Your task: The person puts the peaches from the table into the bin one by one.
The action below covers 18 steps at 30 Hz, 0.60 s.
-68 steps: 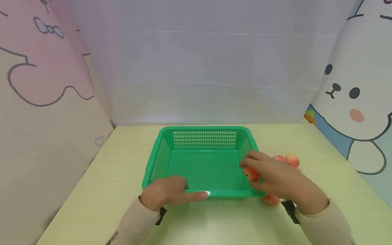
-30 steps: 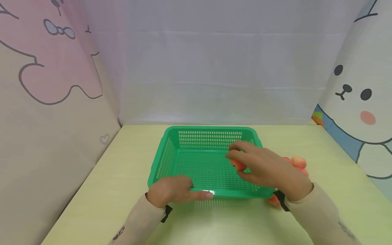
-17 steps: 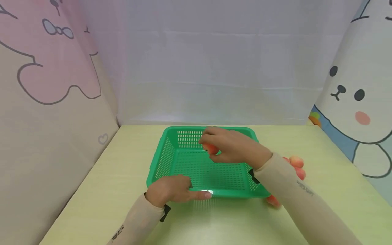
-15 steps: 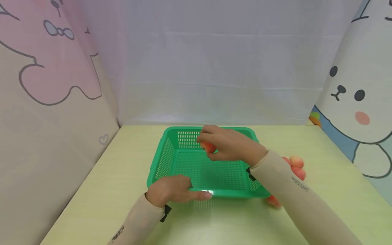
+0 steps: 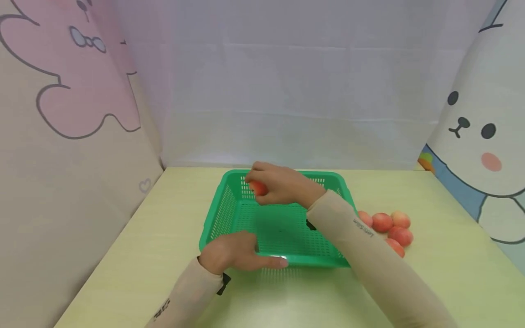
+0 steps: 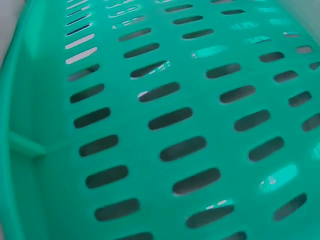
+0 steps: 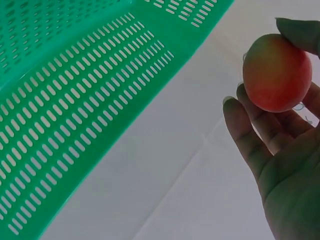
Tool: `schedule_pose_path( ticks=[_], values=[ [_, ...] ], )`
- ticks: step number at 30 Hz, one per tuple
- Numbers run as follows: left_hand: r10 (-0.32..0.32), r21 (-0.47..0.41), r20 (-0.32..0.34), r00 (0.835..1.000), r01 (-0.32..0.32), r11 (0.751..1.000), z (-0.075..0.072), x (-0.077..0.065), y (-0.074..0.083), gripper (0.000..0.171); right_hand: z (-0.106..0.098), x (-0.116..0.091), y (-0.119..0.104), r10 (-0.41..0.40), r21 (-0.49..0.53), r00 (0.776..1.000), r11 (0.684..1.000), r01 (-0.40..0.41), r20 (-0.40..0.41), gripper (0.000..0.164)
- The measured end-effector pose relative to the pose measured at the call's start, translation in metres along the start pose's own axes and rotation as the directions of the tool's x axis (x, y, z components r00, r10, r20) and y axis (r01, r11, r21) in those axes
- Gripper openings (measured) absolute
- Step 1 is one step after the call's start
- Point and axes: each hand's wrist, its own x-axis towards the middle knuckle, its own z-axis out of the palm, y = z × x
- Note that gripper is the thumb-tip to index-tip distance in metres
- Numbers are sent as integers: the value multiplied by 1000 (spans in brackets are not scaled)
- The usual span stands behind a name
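R hand (image 5: 283, 184)'s grip is pinching a red fruit (image 5: 258, 187), thumb vs. fingers, holding it up nr. the green basket (image 5: 311, 260)'s far wall, L of ctr., well apart from L hand (image 5: 234, 253), whose grip is clasping the near rim.

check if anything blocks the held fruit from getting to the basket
Nothing visible does: in the right wrist view, only an open gap shows between the fruit in the right hand and the green basket.
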Motion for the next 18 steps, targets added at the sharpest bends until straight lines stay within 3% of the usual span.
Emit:
schedule_pose_path(
  ticks=[13,18],
  values=[
    [20,3,2,1000,-20,1000,-1,4,-1,77,17,37,1,147,-42,988,988,-149,-42,40],
    [16,21,11,1000,-16,1000,0,5,0,77,25,48,6,165,-51,986,985,-166,-16,31]
  ],
)
